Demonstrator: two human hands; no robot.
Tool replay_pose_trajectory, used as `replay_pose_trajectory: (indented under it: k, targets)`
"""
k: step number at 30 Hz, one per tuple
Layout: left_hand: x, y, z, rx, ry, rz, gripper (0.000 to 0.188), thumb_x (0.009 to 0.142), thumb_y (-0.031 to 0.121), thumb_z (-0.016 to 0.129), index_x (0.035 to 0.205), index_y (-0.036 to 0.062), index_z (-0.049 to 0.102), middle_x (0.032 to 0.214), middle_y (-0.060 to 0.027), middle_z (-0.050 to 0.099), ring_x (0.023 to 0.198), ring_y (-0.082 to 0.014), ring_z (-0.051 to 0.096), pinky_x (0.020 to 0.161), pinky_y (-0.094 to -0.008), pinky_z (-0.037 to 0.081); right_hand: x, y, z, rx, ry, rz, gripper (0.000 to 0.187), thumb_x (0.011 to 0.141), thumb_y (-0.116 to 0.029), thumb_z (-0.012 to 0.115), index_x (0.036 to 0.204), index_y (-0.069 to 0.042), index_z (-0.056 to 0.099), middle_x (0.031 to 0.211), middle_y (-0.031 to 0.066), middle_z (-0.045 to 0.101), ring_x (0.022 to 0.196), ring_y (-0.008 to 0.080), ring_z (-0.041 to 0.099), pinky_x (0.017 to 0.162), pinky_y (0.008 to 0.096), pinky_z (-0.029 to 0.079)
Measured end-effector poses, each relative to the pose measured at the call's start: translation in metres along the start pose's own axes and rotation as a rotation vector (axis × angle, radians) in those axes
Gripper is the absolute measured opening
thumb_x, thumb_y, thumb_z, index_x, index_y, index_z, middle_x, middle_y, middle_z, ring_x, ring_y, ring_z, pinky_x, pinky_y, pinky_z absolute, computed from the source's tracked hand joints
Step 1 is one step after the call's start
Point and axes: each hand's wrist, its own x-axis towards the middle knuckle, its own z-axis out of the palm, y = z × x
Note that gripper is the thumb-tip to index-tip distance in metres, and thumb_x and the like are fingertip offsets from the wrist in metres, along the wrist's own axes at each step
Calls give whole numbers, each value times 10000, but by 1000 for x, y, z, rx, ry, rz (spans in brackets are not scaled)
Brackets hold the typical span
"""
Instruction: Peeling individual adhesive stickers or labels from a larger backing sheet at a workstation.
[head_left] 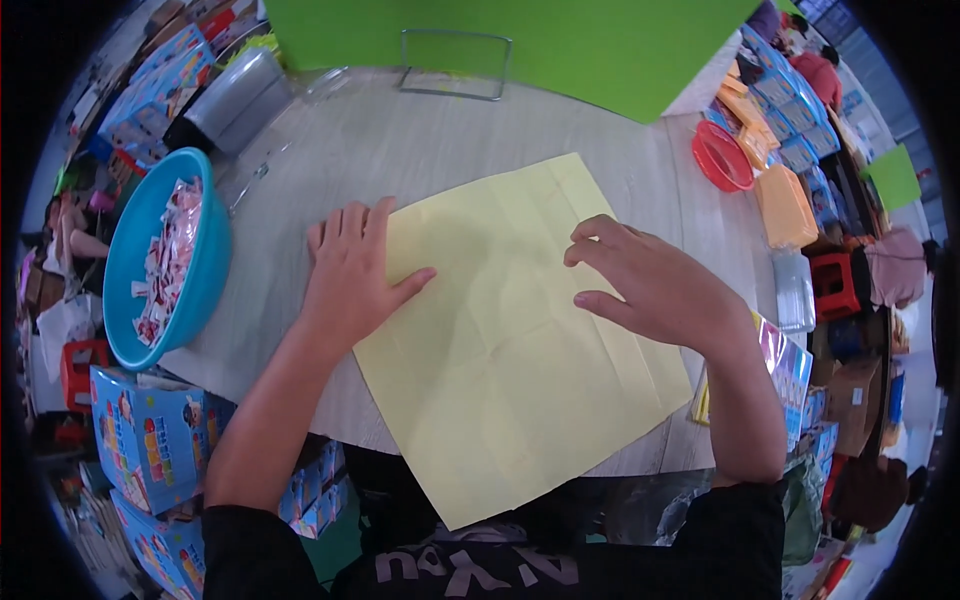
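Note:
A large pale yellow sheet of paper [500,400] with faint crease lines lies askew on the table before me, its lowest corner hanging over the near edge. My left hand [355,265] rests at the sheet's upper left edge, fingers outstretched and thumb lying on the paper. Over the upper right part of the sheet is my right hand [640,275], its fingers bent and the thumb apart from them, with nothing visible between them. Whether its fingertips touch the paper I cannot tell.
Left of the sheet stands a blue basin [215,250] of small wrapped packets. A metal wire stand [455,95] is at the back by a green board [560,50]. A red basket [722,157] sits far right. Printed blue boxes [150,440] are stacked at lower left.

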Motion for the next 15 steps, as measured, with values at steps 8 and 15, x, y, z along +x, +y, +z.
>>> replay_pose_trajectory:
  k: [8,15]
  targets:
    - [20,-3,-14,-42,126,72,608,711,331,776,1225,108,539,1029,-81,471,972,-255,505,849,-405,339,52,23,-14,-154,282,-57,493,867,-224,639,1288,-38,462,1296,168,483,1236,339,463,1041,449,368]
    - [54,-8,-56,10,419,259,338,738,203,745,1048,128,634,958,-61,484,925,-236,527,822,-390,361,86,60,-38,-237,469,-75,317,865,-251,645,1112,-60,589,1103,133,602,1118,350,526,976,434,406]
